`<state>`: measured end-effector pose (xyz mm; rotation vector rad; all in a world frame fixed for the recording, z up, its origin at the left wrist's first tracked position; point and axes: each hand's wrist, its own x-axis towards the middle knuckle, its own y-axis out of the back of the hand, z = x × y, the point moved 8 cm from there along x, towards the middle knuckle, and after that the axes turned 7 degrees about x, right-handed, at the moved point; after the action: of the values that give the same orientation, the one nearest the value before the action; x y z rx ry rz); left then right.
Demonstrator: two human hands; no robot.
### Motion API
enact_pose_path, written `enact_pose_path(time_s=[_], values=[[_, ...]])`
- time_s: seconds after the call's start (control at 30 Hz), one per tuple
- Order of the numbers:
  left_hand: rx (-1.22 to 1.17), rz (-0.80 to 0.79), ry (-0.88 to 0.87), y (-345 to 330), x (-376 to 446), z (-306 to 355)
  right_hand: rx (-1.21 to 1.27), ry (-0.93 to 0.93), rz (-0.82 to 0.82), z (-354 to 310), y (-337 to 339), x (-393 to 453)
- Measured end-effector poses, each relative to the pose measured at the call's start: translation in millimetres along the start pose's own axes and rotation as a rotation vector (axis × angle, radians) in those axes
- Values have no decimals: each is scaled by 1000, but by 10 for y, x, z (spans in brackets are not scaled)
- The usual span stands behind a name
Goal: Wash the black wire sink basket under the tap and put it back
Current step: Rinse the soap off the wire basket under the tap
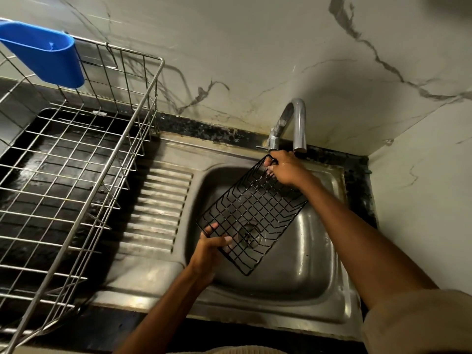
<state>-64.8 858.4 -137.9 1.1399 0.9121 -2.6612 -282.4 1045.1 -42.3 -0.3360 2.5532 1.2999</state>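
Basket [251,213] gripped both ends, under tap [296,123].

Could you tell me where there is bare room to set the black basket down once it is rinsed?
The ribbed drainboard between the steel rack and sink bowl is bare. The bowl's far end is crowded: the basket, both hands and tap.

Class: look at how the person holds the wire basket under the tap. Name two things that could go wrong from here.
1. The left hand and right hand each grip only an end of the wet basket; it might slip into the sink.
2. The basket's far end sits close to the tap and could knock its spout.
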Motion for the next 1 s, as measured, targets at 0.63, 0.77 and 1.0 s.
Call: enact_pose_path(time_s=[0.63,0.77,1.0], values=[[666,62,-67,-707,488,569,90,155,-44,-434,158,22],[668,180,-75,-576,444,638,244,13,-32,-121,294,-7],[618,164,2,-451,471,414,161,77,-69,-342,134,2]])
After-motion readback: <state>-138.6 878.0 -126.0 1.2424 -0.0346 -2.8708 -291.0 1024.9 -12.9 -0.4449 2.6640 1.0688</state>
